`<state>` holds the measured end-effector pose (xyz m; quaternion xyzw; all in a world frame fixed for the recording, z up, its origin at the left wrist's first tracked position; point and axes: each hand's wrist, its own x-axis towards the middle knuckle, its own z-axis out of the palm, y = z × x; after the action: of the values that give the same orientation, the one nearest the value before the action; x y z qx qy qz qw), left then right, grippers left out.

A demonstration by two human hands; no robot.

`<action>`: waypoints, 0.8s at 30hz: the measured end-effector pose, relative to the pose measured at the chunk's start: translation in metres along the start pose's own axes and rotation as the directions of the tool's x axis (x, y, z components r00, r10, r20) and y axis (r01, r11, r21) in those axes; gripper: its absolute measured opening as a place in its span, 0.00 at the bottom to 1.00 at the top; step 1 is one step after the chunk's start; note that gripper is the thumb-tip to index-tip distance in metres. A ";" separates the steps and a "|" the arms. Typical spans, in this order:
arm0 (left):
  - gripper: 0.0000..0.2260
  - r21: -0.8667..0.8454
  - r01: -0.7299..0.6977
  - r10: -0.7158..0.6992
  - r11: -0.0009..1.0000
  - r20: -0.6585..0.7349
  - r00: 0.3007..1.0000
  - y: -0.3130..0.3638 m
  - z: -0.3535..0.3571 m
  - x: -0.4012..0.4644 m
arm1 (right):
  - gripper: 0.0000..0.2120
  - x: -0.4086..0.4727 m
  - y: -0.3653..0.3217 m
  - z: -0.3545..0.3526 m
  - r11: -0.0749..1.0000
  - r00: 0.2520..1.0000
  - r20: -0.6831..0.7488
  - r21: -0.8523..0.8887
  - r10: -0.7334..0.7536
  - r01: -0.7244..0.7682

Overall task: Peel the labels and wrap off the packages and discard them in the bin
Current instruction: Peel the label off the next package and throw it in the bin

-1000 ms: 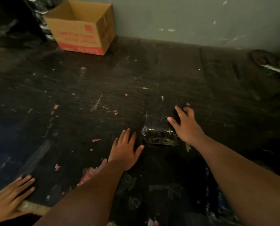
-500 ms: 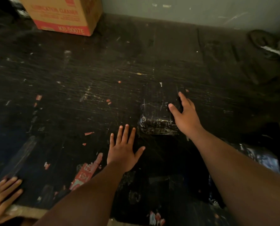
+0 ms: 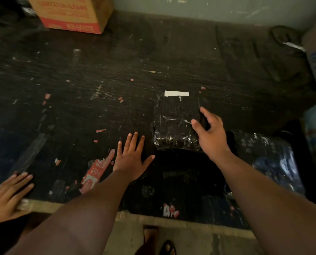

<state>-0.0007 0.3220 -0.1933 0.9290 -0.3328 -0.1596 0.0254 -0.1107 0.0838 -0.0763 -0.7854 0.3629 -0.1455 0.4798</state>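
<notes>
I am leaning over a dark, scuffed table (image 3: 79,70) dotted with red scraps. A cardboard box (image 3: 72,14) is sitting at its far edge. A black shiny-wrapped package (image 3: 173,124) is lying in the middle, a white label (image 3: 176,93) showing at its far end. My right hand (image 3: 211,134) is resting against the package's right side, fingers loosely curved and not closing on it. My left hand (image 3: 132,158) is lying flat just left of it, fingers spread. Another person's hand (image 3: 7,195) is resting at the near left edge.
</notes>
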 end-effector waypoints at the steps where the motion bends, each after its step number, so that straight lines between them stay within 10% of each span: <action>1: 0.39 -0.002 0.002 -0.002 1.000 -0.009 1.000 0.000 0.002 -0.004 | 0.25 -0.012 0.004 -0.001 1.000 1.000 -0.002 0.004 -0.006 0.006; 24: 0.33 -0.021 0.036 -0.035 0.999 0.009 0.999 0.000 0.009 -0.024 | 0.31 -0.110 0.078 0.011 0.977 0.971 0.217 -0.207 0.099 -0.053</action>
<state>-0.0214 0.3373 -0.1954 0.9338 -0.3147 -0.1677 0.0310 -0.2140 0.1472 -0.1357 -0.8265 0.3487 0.0004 0.4419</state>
